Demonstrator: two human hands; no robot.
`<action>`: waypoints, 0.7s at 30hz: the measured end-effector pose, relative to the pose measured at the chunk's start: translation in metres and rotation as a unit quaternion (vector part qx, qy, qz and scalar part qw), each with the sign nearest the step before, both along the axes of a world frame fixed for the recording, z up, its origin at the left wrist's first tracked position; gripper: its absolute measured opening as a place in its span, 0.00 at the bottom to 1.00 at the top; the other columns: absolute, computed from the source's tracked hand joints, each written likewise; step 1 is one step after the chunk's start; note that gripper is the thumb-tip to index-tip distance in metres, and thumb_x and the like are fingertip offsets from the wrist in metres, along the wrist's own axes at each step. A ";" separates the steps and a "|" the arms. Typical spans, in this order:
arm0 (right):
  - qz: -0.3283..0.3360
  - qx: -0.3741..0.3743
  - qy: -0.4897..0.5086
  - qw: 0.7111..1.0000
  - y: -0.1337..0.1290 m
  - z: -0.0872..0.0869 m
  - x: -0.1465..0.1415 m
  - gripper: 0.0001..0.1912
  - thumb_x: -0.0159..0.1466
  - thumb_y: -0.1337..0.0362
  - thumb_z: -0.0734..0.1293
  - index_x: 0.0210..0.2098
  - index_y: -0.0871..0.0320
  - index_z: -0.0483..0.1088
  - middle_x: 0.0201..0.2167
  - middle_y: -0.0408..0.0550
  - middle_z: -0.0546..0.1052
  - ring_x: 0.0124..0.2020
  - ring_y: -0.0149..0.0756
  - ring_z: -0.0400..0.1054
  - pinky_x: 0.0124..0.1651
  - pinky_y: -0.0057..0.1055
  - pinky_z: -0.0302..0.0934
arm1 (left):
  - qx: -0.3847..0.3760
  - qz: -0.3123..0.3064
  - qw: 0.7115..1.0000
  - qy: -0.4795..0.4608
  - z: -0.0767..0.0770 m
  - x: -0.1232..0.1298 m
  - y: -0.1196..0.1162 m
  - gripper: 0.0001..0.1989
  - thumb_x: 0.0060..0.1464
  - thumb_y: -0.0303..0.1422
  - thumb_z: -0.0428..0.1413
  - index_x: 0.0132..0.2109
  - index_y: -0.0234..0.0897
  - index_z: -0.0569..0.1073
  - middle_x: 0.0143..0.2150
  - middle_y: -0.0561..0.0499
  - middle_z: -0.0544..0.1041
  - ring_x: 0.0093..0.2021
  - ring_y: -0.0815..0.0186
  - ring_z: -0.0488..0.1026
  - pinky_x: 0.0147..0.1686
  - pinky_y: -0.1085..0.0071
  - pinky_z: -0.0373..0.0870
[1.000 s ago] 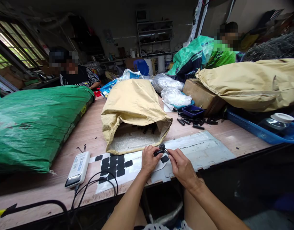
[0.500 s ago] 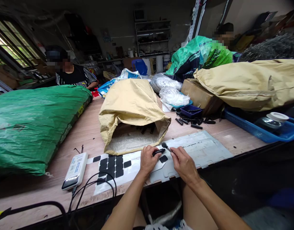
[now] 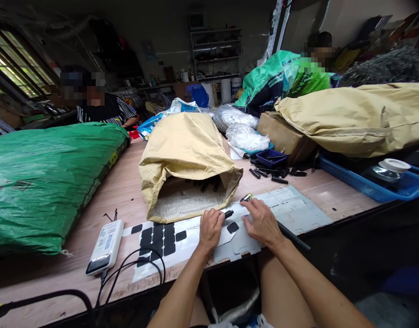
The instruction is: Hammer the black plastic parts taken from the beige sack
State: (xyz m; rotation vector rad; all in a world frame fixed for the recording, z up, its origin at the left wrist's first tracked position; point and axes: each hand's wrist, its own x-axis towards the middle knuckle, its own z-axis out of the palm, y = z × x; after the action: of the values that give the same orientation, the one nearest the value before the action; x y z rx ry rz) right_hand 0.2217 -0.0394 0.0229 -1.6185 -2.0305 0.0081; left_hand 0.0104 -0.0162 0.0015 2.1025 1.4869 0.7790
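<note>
My left hand (image 3: 211,228) is closed around a short black tube (image 3: 228,214), whose end sticks out past the fingers to the right. My right hand (image 3: 262,223) is over the pale board, thumb and index finger apart. Along its far side runs a long black rod-like tool (image 3: 294,236), showing a silver and yellowish tip beyond the index finger; the part under the hand is hidden. It appears to be held by the lower fingers. Between the hands lies a black rounded-square pad (image 3: 233,227). Several similar pads (image 3: 158,237) sit on a white sheet (image 3: 192,246) at left.
A beige sack (image 3: 185,141) opens towards me, black pieces inside. Loose black tubes (image 3: 279,180) lie by a dark blue tray (image 3: 271,158). A power bank (image 3: 105,248) with cables is at left, beside a green sack (image 3: 55,182). Two people sit across the table.
The small round black head and thin shaft at my right fingertips are no longer visible there. The long tool now shows by that hand, and its fingers have spread. My left hand keeps its tube.
</note>
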 end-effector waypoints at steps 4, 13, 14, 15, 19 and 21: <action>0.137 -0.076 0.070 0.985 0.003 0.002 -0.015 0.17 0.66 0.62 0.67 0.54 0.55 0.67 0.44 0.49 0.74 0.43 0.39 0.68 0.49 0.35 0.62 | 0.011 -0.010 0.999 0.035 0.000 0.000 -0.001 0.13 0.72 0.35 0.47 0.39 0.41 0.74 0.41 0.50 0.75 0.44 0.60 0.68 0.47 0.62 0.62; 0.167 -0.079 0.007 0.983 0.015 0.000 -0.012 0.09 0.73 0.60 0.61 0.44 0.55 0.70 0.41 0.50 0.76 0.44 0.40 0.68 0.48 0.36 0.61 | 0.010 -0.022 0.999 0.034 0.003 0.000 -0.003 0.14 0.72 0.36 0.46 0.42 0.42 0.75 0.42 0.50 0.76 0.46 0.59 0.68 0.47 0.60 0.60; 0.170 -0.081 0.006 0.982 0.015 -0.001 -0.011 0.09 0.73 0.60 0.60 0.44 0.55 0.70 0.40 0.50 0.76 0.44 0.40 0.68 0.47 0.36 0.60 | 0.011 -0.027 0.999 0.018 0.004 0.000 -0.003 0.12 0.71 0.37 0.48 0.46 0.43 0.75 0.44 0.50 0.76 0.47 0.59 0.68 0.48 0.60 0.60; 0.172 -0.083 0.007 0.981 0.015 -0.001 -0.010 0.09 0.73 0.60 0.60 0.43 0.56 0.70 0.40 0.50 0.76 0.44 0.40 0.68 0.47 0.35 0.60 | 0.013 -0.033 0.999 0.006 0.004 -0.001 -0.004 0.10 0.70 0.37 0.49 0.49 0.44 0.76 0.45 0.51 0.77 0.48 0.59 0.68 0.49 0.60 0.60; 0.177 -0.101 -0.007 0.979 0.016 -0.004 -0.008 0.09 0.73 0.59 0.60 0.42 0.56 0.69 0.40 0.49 0.75 0.44 0.39 0.67 0.46 0.34 0.59 | 0.022 -0.050 0.998 0.030 0.004 -0.001 -0.004 0.09 0.67 0.37 0.53 0.49 0.45 0.77 0.45 0.50 0.76 0.48 0.58 0.68 0.49 0.60 0.60; 0.182 -0.105 -0.028 0.977 0.018 -0.005 -0.009 0.09 0.73 0.59 0.61 0.41 0.56 0.69 0.40 0.49 0.75 0.43 0.39 0.67 0.45 0.34 0.59 | 0.024 -0.047 0.997 0.050 0.003 0.000 -0.004 0.09 0.67 0.35 0.53 0.48 0.43 0.77 0.45 0.49 0.76 0.48 0.57 0.68 0.49 0.59 0.60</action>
State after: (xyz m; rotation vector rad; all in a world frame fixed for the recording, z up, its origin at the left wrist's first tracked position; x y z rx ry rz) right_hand 0.2128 -0.0217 0.0182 -1.3521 -2.4101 0.3221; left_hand 0.0101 -0.0203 0.0042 2.2599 1.4204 0.6883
